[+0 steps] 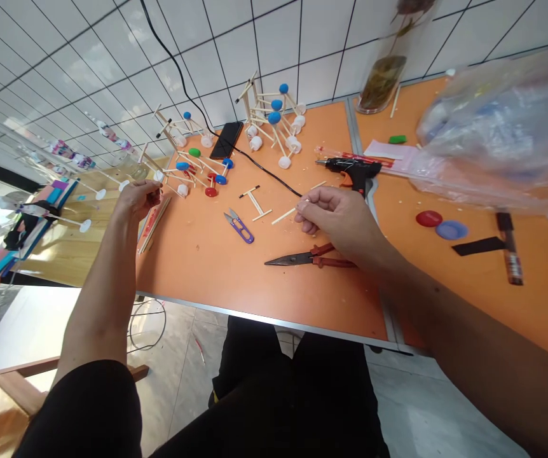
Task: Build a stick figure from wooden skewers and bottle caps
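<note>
At the table's left, my left hand (141, 198) has its fingers curled together beside a small wooden-stick model (192, 162) with coloured caps. Whatever those fingers hold is hidden. A bundle of wooden sticks (154, 229) lies just below that hand. My right hand (324, 213) is closed in a pinch over the middle of the table; what it pinches is too small to make out. By its fingertips is a thin wooden stick (283, 216). An H-shaped stick frame (255, 202) and purple thread snips (239, 227) lie between the hands. Red-handled pliers (309, 257) rest under my right wrist.
Behind stand another capped stick model (271, 121) and a black phone (227, 140), crossed by a black cable (264, 166). A glue gun (353, 170), plastic bag (498, 133), glass vase (381, 83), bottle caps (451, 229) and marker (511, 251) are at the right.
</note>
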A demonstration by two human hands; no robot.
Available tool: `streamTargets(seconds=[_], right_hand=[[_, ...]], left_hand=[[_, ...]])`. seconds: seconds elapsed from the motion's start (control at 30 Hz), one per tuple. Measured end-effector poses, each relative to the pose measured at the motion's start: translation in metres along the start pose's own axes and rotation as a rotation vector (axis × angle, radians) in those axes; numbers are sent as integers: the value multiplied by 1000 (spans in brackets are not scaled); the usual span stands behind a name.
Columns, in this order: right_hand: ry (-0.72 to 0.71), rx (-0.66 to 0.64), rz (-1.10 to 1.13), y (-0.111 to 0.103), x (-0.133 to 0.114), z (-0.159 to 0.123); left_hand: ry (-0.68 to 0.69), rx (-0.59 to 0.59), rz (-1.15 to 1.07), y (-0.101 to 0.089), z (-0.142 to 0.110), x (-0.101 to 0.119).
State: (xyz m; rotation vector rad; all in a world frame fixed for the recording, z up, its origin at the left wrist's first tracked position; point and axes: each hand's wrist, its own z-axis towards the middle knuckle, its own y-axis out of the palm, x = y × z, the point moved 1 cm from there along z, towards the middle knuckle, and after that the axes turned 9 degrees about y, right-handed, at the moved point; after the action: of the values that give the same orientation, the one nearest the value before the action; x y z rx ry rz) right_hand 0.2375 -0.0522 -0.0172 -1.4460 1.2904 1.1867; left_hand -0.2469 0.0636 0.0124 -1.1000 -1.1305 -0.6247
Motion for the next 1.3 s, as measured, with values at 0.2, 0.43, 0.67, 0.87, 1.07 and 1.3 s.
streamTargets(seconds=[0.2, 0.43, 0.67, 0.87, 1.07, 1.3], right_hand=[[-15, -3, -4, 2, 3, 0], [-21, 18, -2, 2, 3, 0], [-51, 0, -3, 2, 4, 0], [-42, -2, 1, 2, 5, 1], [-38, -4, -4, 2, 8, 2], [-31, -5, -1, 3, 9, 3]], left_hand=[[318, 154, 35, 15, -40, -27], [432, 229, 190, 42, -52, -42], [375, 279, 249, 51, -59, -40], [392, 285, 250, 52, -52, -46], [387, 287, 243, 55, -52, -45], [376, 283, 219, 56, -51, -45]])
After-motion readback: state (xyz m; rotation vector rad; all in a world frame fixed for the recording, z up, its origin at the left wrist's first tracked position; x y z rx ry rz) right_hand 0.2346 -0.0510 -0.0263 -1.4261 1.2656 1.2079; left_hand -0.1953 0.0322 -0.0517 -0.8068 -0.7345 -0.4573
